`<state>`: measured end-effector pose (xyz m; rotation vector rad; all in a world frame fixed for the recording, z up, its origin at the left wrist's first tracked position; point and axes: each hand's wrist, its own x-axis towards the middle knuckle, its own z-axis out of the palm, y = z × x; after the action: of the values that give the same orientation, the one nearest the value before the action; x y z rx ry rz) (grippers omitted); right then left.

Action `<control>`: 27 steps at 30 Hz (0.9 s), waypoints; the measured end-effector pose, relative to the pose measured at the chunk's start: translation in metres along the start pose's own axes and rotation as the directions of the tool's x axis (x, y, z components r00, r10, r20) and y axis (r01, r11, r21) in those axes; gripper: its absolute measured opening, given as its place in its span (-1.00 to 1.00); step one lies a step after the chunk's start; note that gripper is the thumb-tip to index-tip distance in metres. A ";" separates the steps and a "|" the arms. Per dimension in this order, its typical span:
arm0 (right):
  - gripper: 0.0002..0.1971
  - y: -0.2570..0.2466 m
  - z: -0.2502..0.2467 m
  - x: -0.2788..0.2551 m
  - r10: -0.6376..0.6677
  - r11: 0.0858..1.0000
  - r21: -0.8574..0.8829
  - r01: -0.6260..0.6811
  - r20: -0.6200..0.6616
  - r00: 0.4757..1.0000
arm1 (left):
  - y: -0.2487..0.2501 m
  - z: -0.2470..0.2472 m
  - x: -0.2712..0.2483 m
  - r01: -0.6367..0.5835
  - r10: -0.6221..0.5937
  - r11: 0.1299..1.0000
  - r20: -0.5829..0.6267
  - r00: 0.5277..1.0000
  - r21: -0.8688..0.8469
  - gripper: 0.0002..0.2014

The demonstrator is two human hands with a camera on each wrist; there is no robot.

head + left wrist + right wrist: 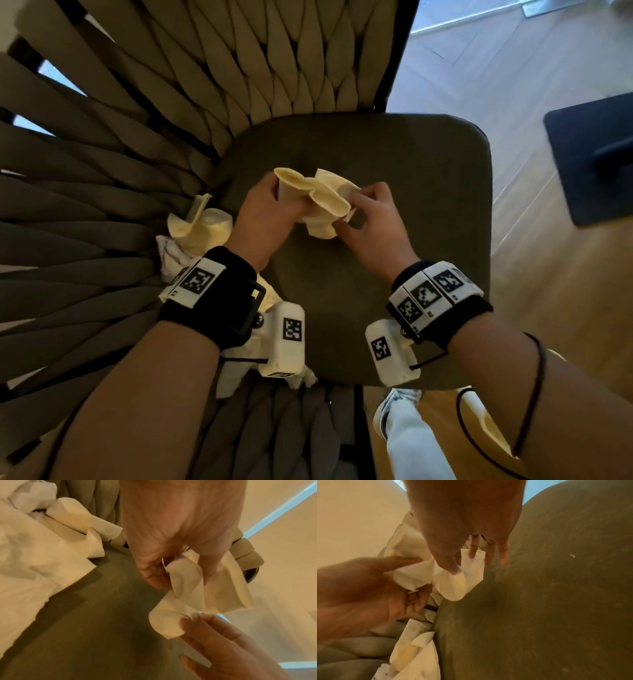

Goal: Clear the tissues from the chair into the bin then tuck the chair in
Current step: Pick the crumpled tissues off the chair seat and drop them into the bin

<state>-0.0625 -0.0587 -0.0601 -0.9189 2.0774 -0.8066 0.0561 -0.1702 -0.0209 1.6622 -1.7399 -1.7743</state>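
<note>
Both hands hold one crumpled cream tissue (pixel 322 198) just above the middle of the chair's olive seat (pixel 418 212). My left hand (pixel 291 202) grips its left part, fingers curled round it. At the tissue's right edge, my right hand (pixel 346 214) pinches it between thumb and forefinger. In the left wrist view the tissue (pixel 187 582) hangs from my left hand (pixel 180 577). The right wrist view shows my right hand (pixel 462 561) pinching the tissue (pixel 452 584). Several more tissues (pixel 198 226) lie along the seat's left edge by the woven backrest (pixel 260 68).
More tissues (pixel 239 370) lie under my left wrist at the seat's near left corner. Wooden floor (pixel 534 68) lies to the right, with a dark flat object (pixel 596 154) on it. My shoe and trouser leg (pixel 400 421) stand at the seat's front. No bin is in view.
</note>
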 end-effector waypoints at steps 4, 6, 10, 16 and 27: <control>-0.82 0.001 -0.002 -0.002 -0.052 0.999 -0.007 0.052 -0.026 0.998 | 0.002 0.010 0.001 0.013 -0.014 1.000 0.057 0.998 0.020 -0.61; -0.84 0.000 -0.004 -0.005 -0.069 0.997 0.014 0.070 -0.029 0.997 | 0.003 0.011 0.002 0.105 -0.102 0.994 0.144 0.984 -0.014 -0.59; -0.65 -0.005 -0.008 -0.010 -0.028 0.986 0.162 0.030 -0.015 1.000 | 0.002 0.011 0.000 0.287 -0.248 0.951 0.272 0.930 -0.116 -0.62; 0.11 -0.009 -0.008 -0.020 0.211 0.823 0.511 -0.247 0.129 0.969 | -0.003 0.021 -0.004 0.293 -0.275 0.953 0.187 0.943 -0.079 -0.68; -0.53 -0.004 -0.010 -0.017 0.369 0.811 0.420 -0.408 0.175 0.913 | 0.010 0.028 -0.014 0.141 -0.166 0.985 0.324 0.931 0.098 -0.67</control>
<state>-0.0608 -0.0449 -0.0456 -0.2517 1.8002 -0.9444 0.0345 -0.1462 -0.0133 1.6443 -1.8698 -2.1974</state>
